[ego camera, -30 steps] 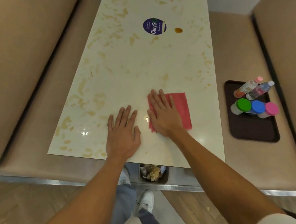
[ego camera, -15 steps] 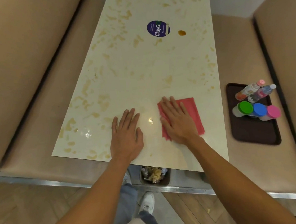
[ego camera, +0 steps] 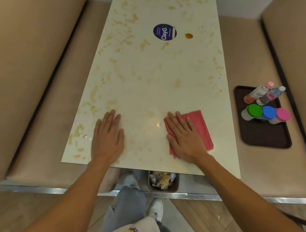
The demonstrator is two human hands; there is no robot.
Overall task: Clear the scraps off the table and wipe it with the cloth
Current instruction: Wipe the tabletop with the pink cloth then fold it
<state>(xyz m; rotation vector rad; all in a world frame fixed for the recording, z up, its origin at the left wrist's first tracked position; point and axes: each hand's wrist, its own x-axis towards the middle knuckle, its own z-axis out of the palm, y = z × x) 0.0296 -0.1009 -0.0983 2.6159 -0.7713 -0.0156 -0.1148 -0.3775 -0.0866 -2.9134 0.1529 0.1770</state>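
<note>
A long cream table [ego camera: 154, 82] with tan speckles runs away from me. A folded pink cloth [ego camera: 200, 128] lies flat near the table's front right. My right hand [ego camera: 185, 137] presses flat on the cloth's left half, fingers spread. My left hand [ego camera: 108, 137] rests flat on the bare tabletop to the left, fingers together, holding nothing. A brown spot [ego camera: 188, 35] sits on the table far ahead, beside a round purple sticker [ego camera: 164, 32]. Below the front edge, a small bin [ego camera: 163, 180] holds crumpled scraps.
Tan padded benches [ego camera: 23, 76] flank the table on both sides. On the right bench a dark tray [ego camera: 262, 137] carries two bottles and three tubs with green, blue and pink lids. My legs and white shoes stand on the wood floor by the bin.
My right hand has slid the pink cloth to the right across the table. My left hand has moved apart from it, staying flat near the front left.
</note>
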